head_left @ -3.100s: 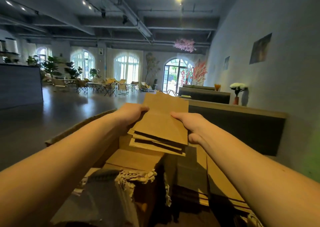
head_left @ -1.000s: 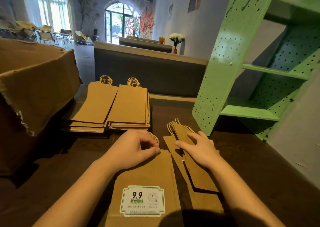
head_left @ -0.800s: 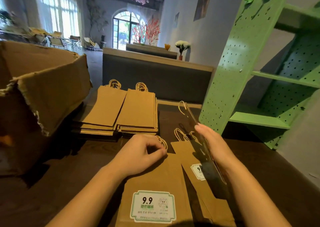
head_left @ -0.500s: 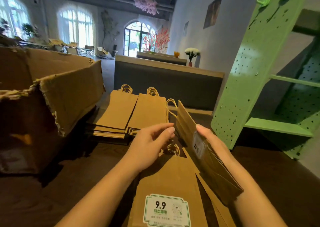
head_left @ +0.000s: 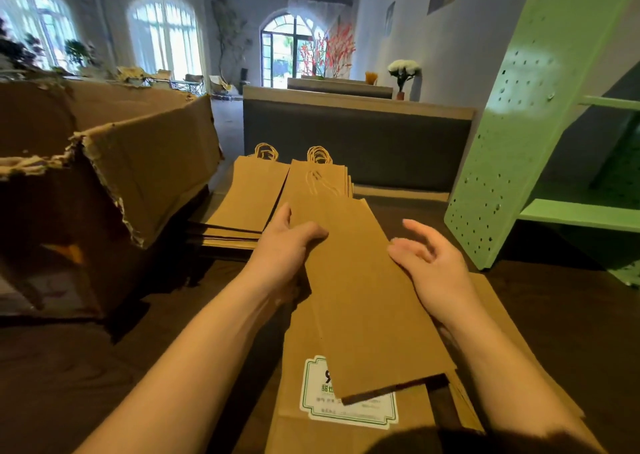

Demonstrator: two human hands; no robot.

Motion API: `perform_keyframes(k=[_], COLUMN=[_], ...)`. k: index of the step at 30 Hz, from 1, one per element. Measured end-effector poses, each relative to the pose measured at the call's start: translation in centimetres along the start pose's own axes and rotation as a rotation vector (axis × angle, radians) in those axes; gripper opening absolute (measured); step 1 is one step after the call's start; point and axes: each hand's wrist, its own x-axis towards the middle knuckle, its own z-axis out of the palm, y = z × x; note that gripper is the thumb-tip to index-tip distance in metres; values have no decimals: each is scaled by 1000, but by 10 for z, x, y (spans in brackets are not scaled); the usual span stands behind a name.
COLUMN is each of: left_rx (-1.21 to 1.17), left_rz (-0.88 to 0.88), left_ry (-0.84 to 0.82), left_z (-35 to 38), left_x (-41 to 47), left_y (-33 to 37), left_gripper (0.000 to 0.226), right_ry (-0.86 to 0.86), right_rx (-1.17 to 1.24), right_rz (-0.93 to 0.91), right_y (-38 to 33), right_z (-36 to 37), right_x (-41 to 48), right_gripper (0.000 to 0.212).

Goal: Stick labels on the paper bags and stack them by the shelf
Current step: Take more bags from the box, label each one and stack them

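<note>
**Flat kraft bag in hand over the labelled one: handling notes**

Head view.
- The left hand (head_left: 287, 242) grips the left edge of a flat kraft paper bag (head_left: 363, 280) near its upper end. The thumb is raised along the edge and the fingers are curled onto the top face.
- The right hand (head_left: 433, 270) is at the bag's right edge with its fingers loose and spread, holding nothing. I cannot tell whether it touches the paper.
- The bag is held low over the dark table (head_left: 104, 367) with its plain face up. It partly covers a labelled bag (head_left: 304, 426) lying beneath it, so the white, green-bordered label (head_left: 346, 408) shows only at its lower part.
- More flat bags (head_left: 502, 315) lie under the right forearm.
- Two bag stacks (head_left: 249, 200) sit side by side further back, handles pointing away.
- The green pegboard shelf (head_left: 519, 124) stands to the right and a torn cardboard box (head_left: 138, 159) to the left.

Judgement on handling.
- The bag looks light and thin, and only as stiff as its folds make it.
- Held by one edge it will probably sag or crease, so it is better taken with both hands on opposite long edges.
- The matte paper should not slip.
- The twisted cord handles may snag on neighbouring bags when one is slid onto a stack.
- The label is best kept flat and not scuffed.
</note>
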Motion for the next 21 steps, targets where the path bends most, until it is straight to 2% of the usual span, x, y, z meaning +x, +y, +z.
perform_keyframes(k=[4,8,11,14,16,19,21], left_rx=[30,193,214,135,128,256,376], left_rz=[-21,-11,-31,-61,-66,-41,5], left_ry=[50,-3,-43,-149,-156,-108,-82], left_z=[-4,-7,-6,-5,-9,-17,-20], left_x=[0,-1,-2,-6,-5,-1,0], left_y=[1,6,6,7,5,0,-1], left_gripper=[42,53,58,45,29,16,12], right_ry=[-97,-279,-327,-314,-361,-465,-461], right_rx=[336,402,420,389,381,278,187], right_rz=[178,186,173,176,218,223,198], right_y=[-2,-5,-6,-6,-4,-2,-1], right_z=[-13,-15,-13,-12,-14,-19,-19], right_x=[2,-7,-10,-7,-4,-4,-4], right_gripper=[61,61,58,67,71,55,39])
